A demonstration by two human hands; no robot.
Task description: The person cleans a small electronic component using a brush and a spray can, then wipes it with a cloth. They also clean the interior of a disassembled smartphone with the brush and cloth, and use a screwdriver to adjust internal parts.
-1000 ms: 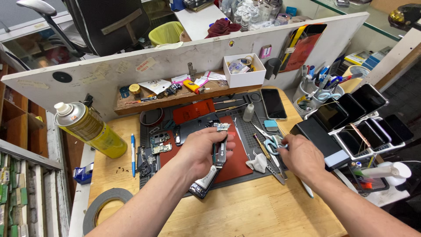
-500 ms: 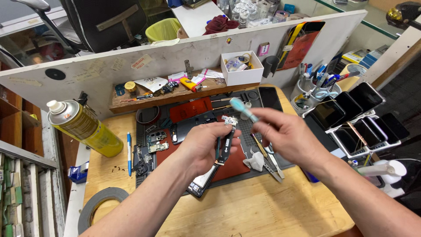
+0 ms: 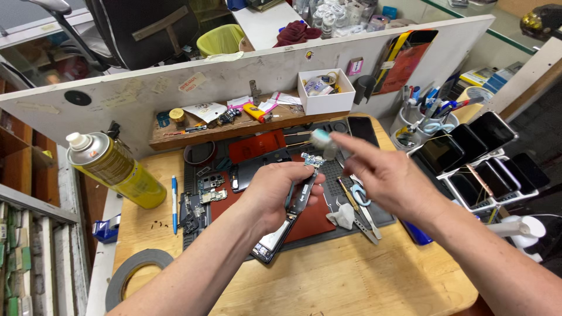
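Pinching a small brush (image 3: 321,139) between thumb and forefinger, the right hand (image 3: 389,178) hovers above the dark work mat (image 3: 383,213); the brush's pale head is blurred and points left toward the opened phone (image 3: 290,213). The left hand (image 3: 280,190) has its fingers (image 3: 304,175) curled tight around that phone, which sits lifted over the red pad (image 3: 310,219). The phone's long axis runs on a slant, its lower end down-left near the bench (image 3: 351,281) edge of the mat and its upper end up-right, where a small circuit part (image 3: 314,160) sticks out just under the brush.

Beside the right hand lie a crumpled wipe (image 3: 342,216), tweezers (image 3: 366,225) and blue-handled scissors (image 3: 360,195). Loose circuit boards (image 3: 199,199) rest on the mat's left side, with a blue pen (image 3: 174,205) and a yellow spray can (image 3: 114,169) lying beyond. A tape roll (image 3: 132,278) sits at the near left corner.

A white box (image 3: 326,96) on the wooden shelf (image 3: 175,133) holds small parts. A cup (image 3: 410,126) at the right holds pens and tools, and a rack (image 3: 474,161) holds dark phone screens standing on edge.
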